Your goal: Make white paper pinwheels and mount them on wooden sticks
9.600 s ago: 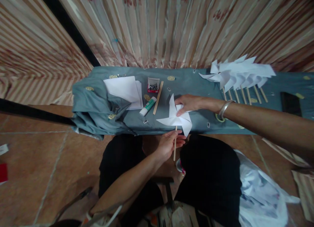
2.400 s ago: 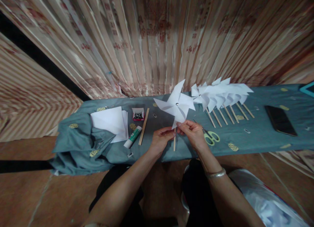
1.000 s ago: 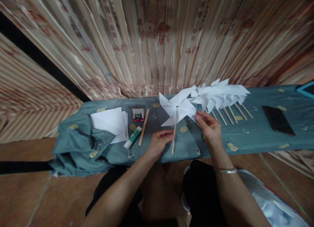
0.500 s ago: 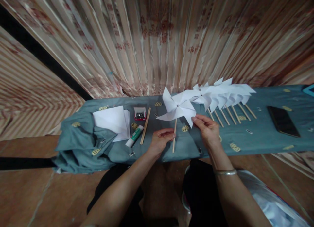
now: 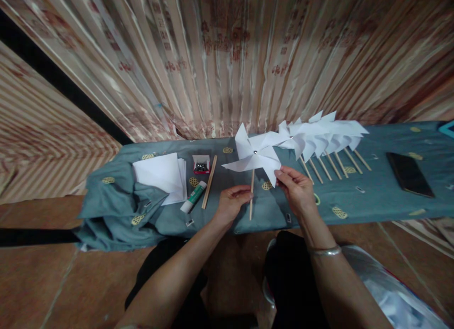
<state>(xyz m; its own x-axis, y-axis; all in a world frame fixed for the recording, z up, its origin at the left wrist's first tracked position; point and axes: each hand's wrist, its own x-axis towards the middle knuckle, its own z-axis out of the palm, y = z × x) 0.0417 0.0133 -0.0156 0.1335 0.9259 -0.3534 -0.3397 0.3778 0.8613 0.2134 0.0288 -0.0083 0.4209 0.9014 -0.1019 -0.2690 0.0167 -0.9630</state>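
A white paper pinwheel [image 5: 261, 161] with a silver pin at its centre stands above the cloth on a thin wooden stick [image 5: 251, 206]. My left hand [image 5: 233, 202] is closed, pinching that stick below the blades between thumb and fingers. At the lower right blade, my right hand [image 5: 295, 183] pinches the paper near its tip. A silver bangle circles the right wrist. Just beyond and to the right lies a row of several finished white pinwheels [image 5: 324, 135], overlapping, their sticks pointing toward me.
On the green cloth-covered table [image 5: 376, 196] lie stacked white paper [image 5: 159, 175], a small box of pins [image 5: 201, 165], a glue stick [image 5: 193, 196] and loose wooden sticks [image 5: 209, 182]. A black phone [image 5: 409, 174] lies at right. A patterned curtain [image 5: 227, 59] hangs behind.
The pinwheel's blades have turned slightly, with my right hand and the blade it pinches moving a little left. My left hand keeps its grip on the stick.
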